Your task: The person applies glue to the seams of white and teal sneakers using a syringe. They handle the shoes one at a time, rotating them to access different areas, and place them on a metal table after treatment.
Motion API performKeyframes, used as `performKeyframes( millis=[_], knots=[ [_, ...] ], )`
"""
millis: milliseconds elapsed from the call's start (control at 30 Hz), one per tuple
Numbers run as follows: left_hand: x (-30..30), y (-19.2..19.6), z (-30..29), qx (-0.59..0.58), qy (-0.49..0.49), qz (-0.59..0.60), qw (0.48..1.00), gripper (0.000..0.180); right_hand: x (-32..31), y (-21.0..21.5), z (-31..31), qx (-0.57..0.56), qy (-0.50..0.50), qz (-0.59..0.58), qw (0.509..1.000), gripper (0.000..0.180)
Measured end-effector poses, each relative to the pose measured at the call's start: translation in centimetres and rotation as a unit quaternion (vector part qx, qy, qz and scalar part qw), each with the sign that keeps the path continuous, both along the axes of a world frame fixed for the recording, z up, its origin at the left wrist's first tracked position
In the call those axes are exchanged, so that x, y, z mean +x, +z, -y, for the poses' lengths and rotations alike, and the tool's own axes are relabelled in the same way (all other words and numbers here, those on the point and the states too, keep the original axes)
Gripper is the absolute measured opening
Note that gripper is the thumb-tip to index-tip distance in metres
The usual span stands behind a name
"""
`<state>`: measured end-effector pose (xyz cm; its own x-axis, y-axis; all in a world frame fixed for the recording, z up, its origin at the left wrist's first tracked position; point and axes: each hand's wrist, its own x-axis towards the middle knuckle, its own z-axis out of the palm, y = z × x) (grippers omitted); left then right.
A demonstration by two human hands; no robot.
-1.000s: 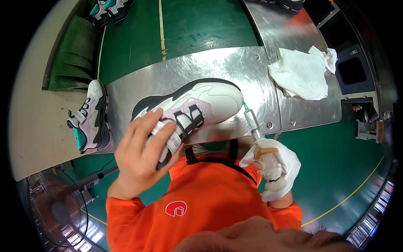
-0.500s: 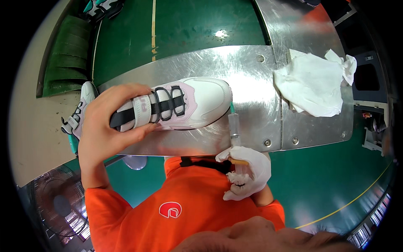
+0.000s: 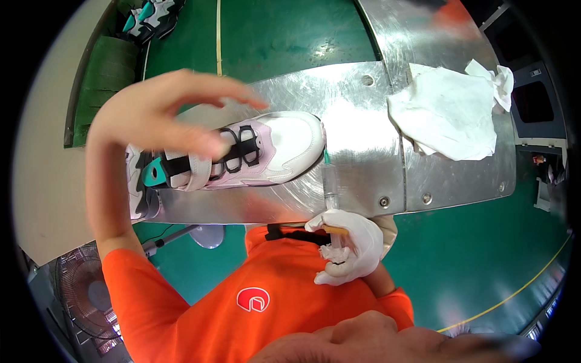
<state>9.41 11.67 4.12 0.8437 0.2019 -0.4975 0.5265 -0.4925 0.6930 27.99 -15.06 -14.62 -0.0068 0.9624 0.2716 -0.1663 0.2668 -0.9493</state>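
Note:
A white and pale pink sneaker (image 3: 293, 142) with black laces lies on the metal plate, toe to the right. Over its heel end and laces, my bare left hand (image 3: 151, 118) hovers with fingers spread, slightly blurred and holding nothing. My right hand (image 3: 363, 245), in a white glove, is closed round a clear syringe (image 3: 330, 181). The syringe's green tip points away from me, right beside the sneaker's toe; whether it touches, I cannot tell. A teal heel tab (image 3: 155, 173) shows at the sneaker's back end.
White cloths (image 3: 448, 112) lie crumpled on the metal table (image 3: 375, 136) at right. Beyond stretches a green conveyor belt (image 3: 284, 36), with more shoes (image 3: 154, 18) at the far left. Another shoe (image 3: 138, 202), partly hidden, is beside my left wrist. A fan (image 3: 91, 290) stands lower left.
My left hand has let go of the sneaker's ankle part and lifted, its fingers spreading. My right hand still holds the syringe beside the toe. The view has shifted slightly.

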Motion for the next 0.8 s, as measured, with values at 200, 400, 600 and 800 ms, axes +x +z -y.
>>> performKeyframes(
  millis=[200,400,600,800],
  knots=[
    [7.3,-7.1,-0.8,-0.053,-0.089,-0.09,0.991,0.059,0.4,-0.1,1.0,-0.054,0.057,-0.1,0.992,0.077],
    [5.6,-5.5,1.5,-0.057,-0.031,0.012,0.998,0.048,2.7,2.8,0.4,-0.003,0.122,-0.245,0.962,0.095],
    [-0.5,2.4,5.6,0.013,0.14,0.307,0.941,0.055,5.6,12.7,-3.2,0.107,0.285,-0.203,0.931,0.103],
    [-6.7,-3.0,7.1,-0.008,0.305,0.517,0.8,0.055,1.8,16.0,-9.1,0.086,0.285,-0.107,0.949,0.099]
  ],
)
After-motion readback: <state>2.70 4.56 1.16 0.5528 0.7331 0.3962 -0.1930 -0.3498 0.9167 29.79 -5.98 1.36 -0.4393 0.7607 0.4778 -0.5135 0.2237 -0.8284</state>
